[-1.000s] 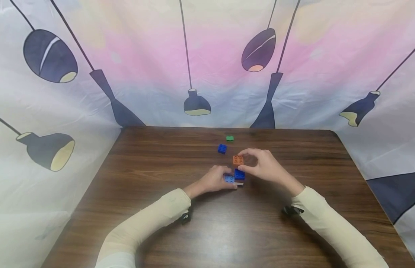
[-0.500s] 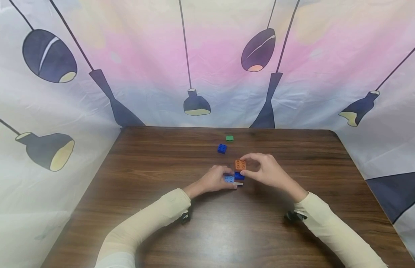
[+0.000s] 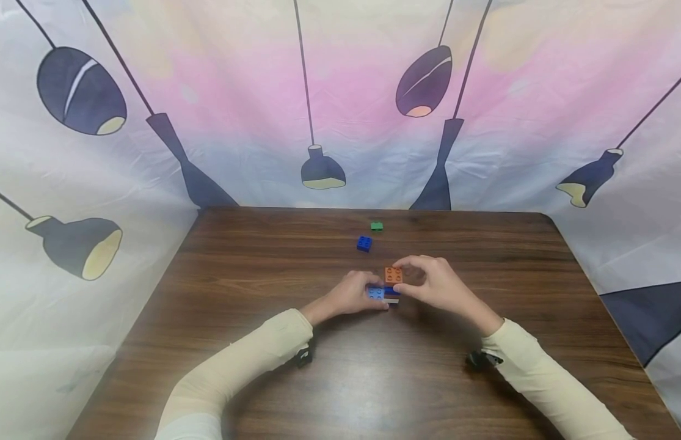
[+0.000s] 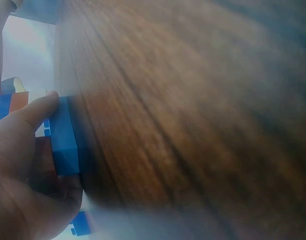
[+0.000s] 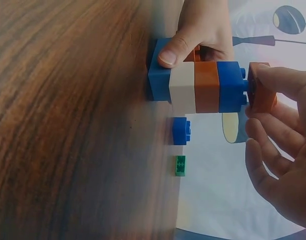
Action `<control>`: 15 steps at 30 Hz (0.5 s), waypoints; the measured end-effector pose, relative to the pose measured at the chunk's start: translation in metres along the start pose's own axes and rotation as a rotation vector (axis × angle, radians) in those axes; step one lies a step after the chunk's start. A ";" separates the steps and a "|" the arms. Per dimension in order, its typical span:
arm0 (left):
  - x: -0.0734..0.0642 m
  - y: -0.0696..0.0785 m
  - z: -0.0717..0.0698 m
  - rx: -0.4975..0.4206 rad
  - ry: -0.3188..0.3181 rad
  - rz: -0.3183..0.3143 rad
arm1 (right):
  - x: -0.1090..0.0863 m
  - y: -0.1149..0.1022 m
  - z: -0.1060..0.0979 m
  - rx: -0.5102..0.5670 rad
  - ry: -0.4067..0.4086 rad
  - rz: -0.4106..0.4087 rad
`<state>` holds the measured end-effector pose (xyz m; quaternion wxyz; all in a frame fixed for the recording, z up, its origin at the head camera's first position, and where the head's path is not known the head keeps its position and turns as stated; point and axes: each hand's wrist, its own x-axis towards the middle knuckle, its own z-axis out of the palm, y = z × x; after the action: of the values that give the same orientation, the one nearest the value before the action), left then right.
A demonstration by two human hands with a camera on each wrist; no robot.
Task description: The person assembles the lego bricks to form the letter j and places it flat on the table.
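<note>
My left hand [image 3: 351,293] pinches the light blue brick [image 4: 65,142] at the foot of a stack. On that base sit a white brick [image 5: 182,89], an orange-brown brick [image 5: 206,87] and a dark blue brick [image 5: 230,87]. Between thumb and fingers, my right hand [image 3: 436,284] holds an orange brick [image 3: 393,275] over the stack. The right wrist view shows this brick slightly tilted at the dark blue brick's studs, with a narrow gap at one side. A bit of another orange piece [image 5: 196,53] shows behind the left thumb, mostly hidden.
Beyond the stack, a loose dark blue brick [image 3: 364,244] lies on the brown wooden table [image 3: 252,244]. Farther back is a small green brick [image 3: 376,227]. A fabric backdrop [image 3: 241,122] printed with lamps hangs behind the table's far edge.
My right hand has brought the orange brick nearer and down over the dark blue brick, covering most of its top. The left hand keeps its hold on the base.
</note>
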<state>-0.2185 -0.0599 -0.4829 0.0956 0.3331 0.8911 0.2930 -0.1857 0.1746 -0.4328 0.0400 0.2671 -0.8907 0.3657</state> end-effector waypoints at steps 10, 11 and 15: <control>0.001 0.000 0.000 0.007 0.002 0.000 | -0.002 -0.001 0.003 -0.009 -0.012 0.015; 0.001 0.000 0.000 0.008 0.003 0.001 | -0.002 0.000 0.003 -0.007 -0.013 0.015; 0.000 -0.001 0.001 0.005 0.005 0.003 | -0.002 0.001 0.004 0.002 -0.013 0.015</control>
<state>-0.2189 -0.0596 -0.4839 0.0921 0.3339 0.8916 0.2916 -0.1837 0.1735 -0.4364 0.0311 0.2629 -0.8925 0.3652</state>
